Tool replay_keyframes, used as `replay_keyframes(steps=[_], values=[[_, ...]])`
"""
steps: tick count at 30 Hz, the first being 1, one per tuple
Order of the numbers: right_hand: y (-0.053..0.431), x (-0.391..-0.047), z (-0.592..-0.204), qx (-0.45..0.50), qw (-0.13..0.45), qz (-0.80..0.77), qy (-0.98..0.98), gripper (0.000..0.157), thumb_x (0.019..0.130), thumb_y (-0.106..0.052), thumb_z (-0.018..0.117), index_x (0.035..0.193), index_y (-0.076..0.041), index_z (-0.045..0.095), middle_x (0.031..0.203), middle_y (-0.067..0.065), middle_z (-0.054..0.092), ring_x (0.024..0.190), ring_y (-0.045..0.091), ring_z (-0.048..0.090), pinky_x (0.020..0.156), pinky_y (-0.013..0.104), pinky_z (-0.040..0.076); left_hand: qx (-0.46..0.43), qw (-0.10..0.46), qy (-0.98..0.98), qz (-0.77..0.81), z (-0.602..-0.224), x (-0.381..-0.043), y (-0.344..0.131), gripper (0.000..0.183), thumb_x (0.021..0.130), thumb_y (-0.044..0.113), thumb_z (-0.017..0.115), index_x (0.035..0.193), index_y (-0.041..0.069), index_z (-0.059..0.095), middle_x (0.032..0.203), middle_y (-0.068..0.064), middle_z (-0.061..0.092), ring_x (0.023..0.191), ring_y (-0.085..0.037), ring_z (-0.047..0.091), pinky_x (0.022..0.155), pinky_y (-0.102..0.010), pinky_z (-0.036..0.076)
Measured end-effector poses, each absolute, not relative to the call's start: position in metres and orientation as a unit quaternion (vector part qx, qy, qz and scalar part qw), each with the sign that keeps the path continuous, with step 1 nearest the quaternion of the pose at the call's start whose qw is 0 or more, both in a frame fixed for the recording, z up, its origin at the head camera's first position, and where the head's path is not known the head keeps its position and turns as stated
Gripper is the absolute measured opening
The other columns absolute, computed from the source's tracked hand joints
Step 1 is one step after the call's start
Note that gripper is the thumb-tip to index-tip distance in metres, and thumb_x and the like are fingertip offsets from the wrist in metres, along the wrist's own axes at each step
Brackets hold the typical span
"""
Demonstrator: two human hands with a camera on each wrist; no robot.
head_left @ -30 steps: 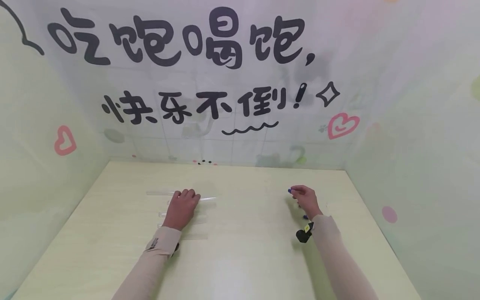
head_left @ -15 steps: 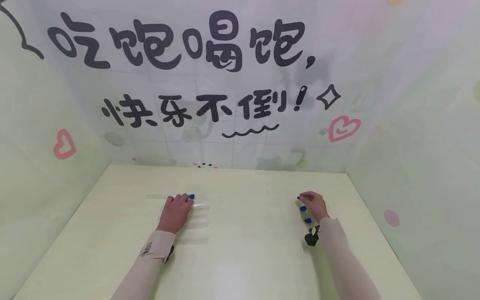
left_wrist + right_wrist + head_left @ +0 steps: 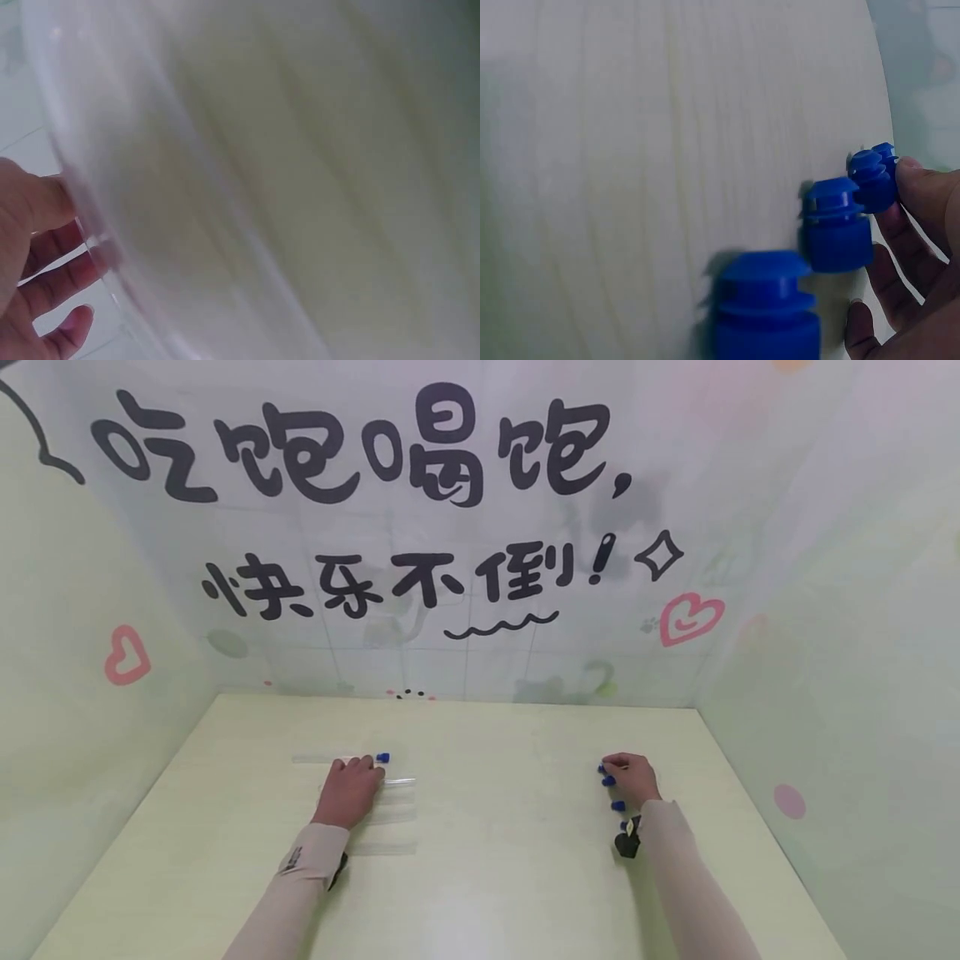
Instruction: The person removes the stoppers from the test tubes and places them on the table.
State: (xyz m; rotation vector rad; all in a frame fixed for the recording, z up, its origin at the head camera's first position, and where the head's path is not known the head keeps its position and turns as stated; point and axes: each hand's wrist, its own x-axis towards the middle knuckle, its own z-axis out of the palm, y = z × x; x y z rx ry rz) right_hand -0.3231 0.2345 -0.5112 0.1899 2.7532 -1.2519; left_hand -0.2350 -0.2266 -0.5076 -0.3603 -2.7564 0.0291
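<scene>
My left hand [image 3: 348, 792] pinches a clear plastic tube [image 3: 400, 782] low over the table; its end sticks out to the right of the fingers. Beyond that hand a clear tube with a blue stopper [image 3: 383, 757] at its right end lies on the table, partly hidden by the knuckles. In the left wrist view the thumb [image 3: 52, 201] and fingers meet at a see-through edge, blurred. My right hand [image 3: 632, 777] pinches the farthest ribbed blue stopper [image 3: 886, 151] between thumb and finger. Nearer blue stoppers [image 3: 838, 232] stand in a row beside it.
Several clear tubes [image 3: 393, 848] lie side by side in front of and under my left hand. A pale wooden table [image 3: 487, 827] spans between printed curtain walls [image 3: 465, 668] at the back and both sides. Black wrist cameras [image 3: 627, 845] hang under the cuffs.
My left hand has drawn back and slightly left from the far tube, uncovering its blue stopper. My right hand has moved back and right, bringing its stopper down to the row's far end.
</scene>
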Motion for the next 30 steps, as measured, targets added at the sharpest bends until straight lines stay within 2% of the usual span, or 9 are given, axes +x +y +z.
replay_keyframes(steps=[5,14,19,23,26,30], values=[[0.237,-0.323,-0.513,0.066,0.058,-0.404,0.910,0.026,0.095,-0.013,0.053,0.114,-0.001,0.066,0.112,0.019,0.065,0.103,0.033,0.060,0.091,0.048,0.045,-0.099,0.132,-0.986,0.025,-0.503,-0.234,-0.224,0.011,0.082,0.001,0.065,0.083,0.011,0.070,0.078,-0.007,0.060,0.072,-0.026,0.058,0.069,-0.044,0.043],[0.236,-0.318,-0.510,0.078,0.051,-0.400,0.912,0.029,0.097,-0.016,0.051,0.118,-0.001,0.063,0.116,0.019,0.063,0.108,0.034,0.058,0.093,0.049,0.045,-0.096,0.122,-0.988,0.017,-0.501,-0.230,-0.224,0.011,0.083,0.002,0.064,0.086,0.010,0.071,0.080,-0.008,0.062,0.074,-0.027,0.058,0.070,-0.046,0.044],[0.228,-0.313,-0.502,0.086,0.013,-0.417,0.905,0.030,0.097,-0.019,0.051,0.119,-0.001,0.062,0.114,0.019,0.063,0.097,0.030,0.059,0.080,0.039,0.048,-0.091,0.114,-0.989,0.001,-0.496,-0.229,-0.224,0.009,0.083,0.007,0.066,0.091,0.009,0.070,0.082,-0.008,0.061,0.075,-0.027,0.058,0.072,-0.046,0.044],[0.220,-0.309,-0.495,0.077,-0.008,-0.445,0.892,0.030,0.096,-0.020,0.053,0.117,-0.001,0.063,0.110,0.018,0.065,0.090,0.024,0.059,0.069,0.028,0.045,-0.095,0.120,-0.988,-0.007,-0.491,-0.229,-0.223,0.010,0.083,0.011,0.068,0.092,0.008,0.069,0.082,-0.008,0.061,0.075,-0.027,0.058,0.072,-0.046,0.044],[0.213,-0.308,-0.492,0.070,-0.013,-0.459,0.886,0.030,0.096,-0.022,0.054,0.117,-0.003,0.063,0.110,0.017,0.065,0.089,0.021,0.058,0.066,0.023,0.043,-0.094,0.123,-0.988,-0.006,-0.488,-0.229,-0.223,0.013,0.083,0.013,0.070,0.093,0.007,0.069,0.084,-0.009,0.061,0.077,-0.027,0.058,0.072,-0.045,0.044],[0.204,-0.306,-0.488,0.065,-0.015,-0.470,0.880,0.030,0.096,-0.022,0.054,0.117,-0.003,0.063,0.110,0.017,0.064,0.089,0.021,0.057,0.066,0.023,0.044,-0.088,0.124,-0.988,-0.009,-0.484,-0.229,-0.221,0.017,0.082,0.014,0.070,0.097,0.006,0.069,0.085,-0.009,0.062,0.078,-0.027,0.059,0.072,-0.045,0.045]])
